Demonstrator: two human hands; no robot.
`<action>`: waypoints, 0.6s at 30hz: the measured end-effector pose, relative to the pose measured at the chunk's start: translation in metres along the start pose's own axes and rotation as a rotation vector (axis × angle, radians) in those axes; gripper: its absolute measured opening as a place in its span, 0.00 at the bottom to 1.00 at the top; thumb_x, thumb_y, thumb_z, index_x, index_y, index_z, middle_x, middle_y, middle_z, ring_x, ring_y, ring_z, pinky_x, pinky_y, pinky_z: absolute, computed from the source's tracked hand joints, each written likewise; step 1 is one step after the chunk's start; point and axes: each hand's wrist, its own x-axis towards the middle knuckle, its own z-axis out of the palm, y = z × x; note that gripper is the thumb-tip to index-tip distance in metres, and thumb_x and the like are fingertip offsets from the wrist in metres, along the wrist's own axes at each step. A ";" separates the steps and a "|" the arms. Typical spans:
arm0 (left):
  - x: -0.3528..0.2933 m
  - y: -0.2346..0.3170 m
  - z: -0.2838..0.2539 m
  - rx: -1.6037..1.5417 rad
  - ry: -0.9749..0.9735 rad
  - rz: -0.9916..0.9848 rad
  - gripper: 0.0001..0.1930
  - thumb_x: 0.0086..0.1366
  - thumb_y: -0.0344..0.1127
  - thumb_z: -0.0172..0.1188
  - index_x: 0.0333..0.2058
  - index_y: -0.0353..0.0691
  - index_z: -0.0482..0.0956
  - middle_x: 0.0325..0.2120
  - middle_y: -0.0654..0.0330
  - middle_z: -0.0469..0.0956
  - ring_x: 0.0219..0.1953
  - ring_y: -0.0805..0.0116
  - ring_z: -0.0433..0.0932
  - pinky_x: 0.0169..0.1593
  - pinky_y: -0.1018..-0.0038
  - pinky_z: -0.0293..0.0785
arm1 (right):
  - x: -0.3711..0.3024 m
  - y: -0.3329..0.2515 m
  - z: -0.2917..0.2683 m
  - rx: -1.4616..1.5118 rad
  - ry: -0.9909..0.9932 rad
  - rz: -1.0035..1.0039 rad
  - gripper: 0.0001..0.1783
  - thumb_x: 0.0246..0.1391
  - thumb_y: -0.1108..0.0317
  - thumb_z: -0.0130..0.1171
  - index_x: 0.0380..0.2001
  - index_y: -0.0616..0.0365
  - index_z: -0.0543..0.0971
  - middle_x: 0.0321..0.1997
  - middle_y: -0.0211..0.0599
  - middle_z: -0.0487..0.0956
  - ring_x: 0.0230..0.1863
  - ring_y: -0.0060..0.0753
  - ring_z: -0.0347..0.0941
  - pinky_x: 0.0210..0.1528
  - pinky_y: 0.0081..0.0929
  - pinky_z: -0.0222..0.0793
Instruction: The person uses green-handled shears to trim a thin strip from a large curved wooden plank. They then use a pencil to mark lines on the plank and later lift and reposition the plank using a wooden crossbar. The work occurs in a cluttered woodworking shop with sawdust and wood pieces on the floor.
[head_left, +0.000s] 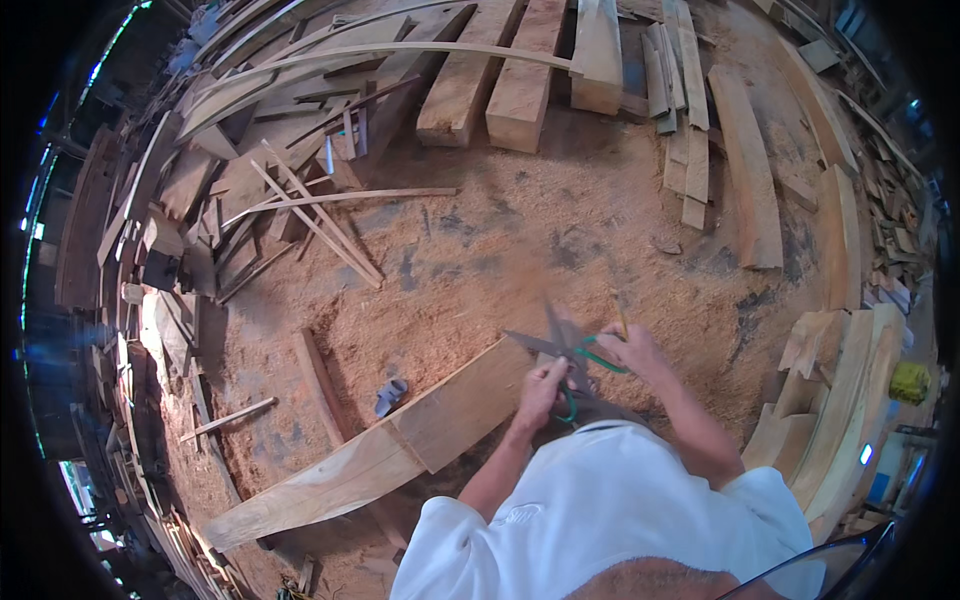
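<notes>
Large scissors [566,352] with grey blades and green handles are held spread open in front of my body. My left hand [541,394] is closed around them near the pivot and the lower handle. The upper handle loop is in my right hand [634,352], whose fingers are bent around it. A thin yellowish stick, perhaps a pencil [622,314], juts up by the right fingers; whether they grip it I cannot tell. The blade tips are somewhat blurred. Just left of my left hand lies the end of a wide pale plank [475,400].
Another long plank [320,490] continues toward the lower left, with a small grey object [391,396] beside it. Sawdust covers the floor [500,240]. Thick beams [520,100] lie ahead, thin strips [320,220] ahead left, and stacked boards [840,390] to my right.
</notes>
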 end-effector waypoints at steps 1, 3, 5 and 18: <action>0.018 0.008 -0.004 -0.041 0.017 0.011 0.16 0.76 0.50 0.60 0.39 0.43 0.85 0.23 0.67 0.83 0.17 0.83 0.71 0.22 0.83 0.64 | 0.022 -0.007 -0.001 -0.017 -0.030 -0.001 0.13 0.65 0.59 0.64 0.37 0.59 0.84 0.21 0.22 0.75 0.21 0.15 0.68 0.24 0.21 0.61; 0.054 0.027 -0.012 -0.065 0.080 0.023 0.17 0.76 0.50 0.60 0.39 0.42 0.85 0.23 0.66 0.83 0.17 0.83 0.71 0.22 0.83 0.64 | 0.075 -0.020 -0.004 -0.038 -0.083 -0.013 0.14 0.66 0.58 0.64 0.36 0.59 0.84 0.21 0.24 0.76 0.22 0.16 0.69 0.24 0.22 0.62; 0.093 0.049 -0.023 -0.093 0.137 0.014 0.17 0.76 0.50 0.60 0.39 0.41 0.84 0.23 0.64 0.83 0.18 0.82 0.72 0.23 0.83 0.66 | 0.133 -0.026 -0.005 0.062 -0.136 0.034 0.14 0.65 0.58 0.64 0.34 0.58 0.83 0.21 0.23 0.76 0.21 0.17 0.70 0.24 0.22 0.62; 0.197 0.061 -0.184 -0.026 0.767 -0.183 0.17 0.77 0.48 0.56 0.39 0.38 0.78 0.30 0.63 0.77 0.30 0.75 0.76 0.31 0.75 0.72 | 0.575 -0.090 -0.013 0.466 0.141 0.361 0.14 0.66 0.57 0.61 0.28 0.50 0.78 0.17 0.24 0.72 0.18 0.20 0.67 0.17 0.23 0.57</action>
